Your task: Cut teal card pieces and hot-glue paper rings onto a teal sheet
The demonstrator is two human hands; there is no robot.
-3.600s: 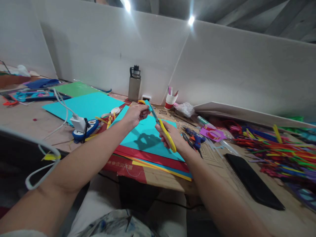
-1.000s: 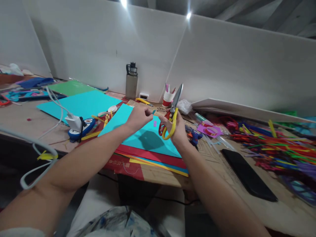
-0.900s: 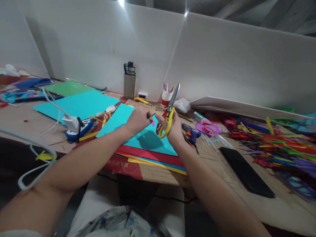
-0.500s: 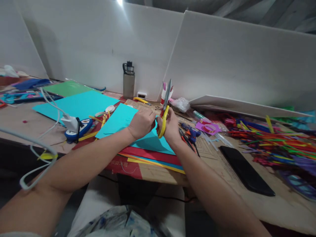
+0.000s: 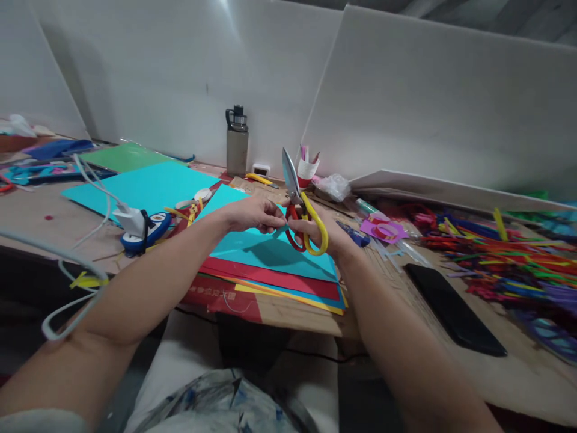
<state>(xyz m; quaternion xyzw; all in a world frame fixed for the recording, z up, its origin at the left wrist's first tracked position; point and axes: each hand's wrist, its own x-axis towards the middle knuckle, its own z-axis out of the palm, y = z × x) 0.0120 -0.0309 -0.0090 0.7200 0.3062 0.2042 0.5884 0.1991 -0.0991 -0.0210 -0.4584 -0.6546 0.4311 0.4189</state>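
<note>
Two hands nearly meeting, left hand [image 5: 258, 215] pinching, right hand [image 5: 318, 230] curled

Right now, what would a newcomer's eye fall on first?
Probably the big scissors with red and yellow handles, blades up in the right hand. Below them lies a bright turquoise sheet. Then, far to the right, a tangled heap of many-coloured strips.
</note>
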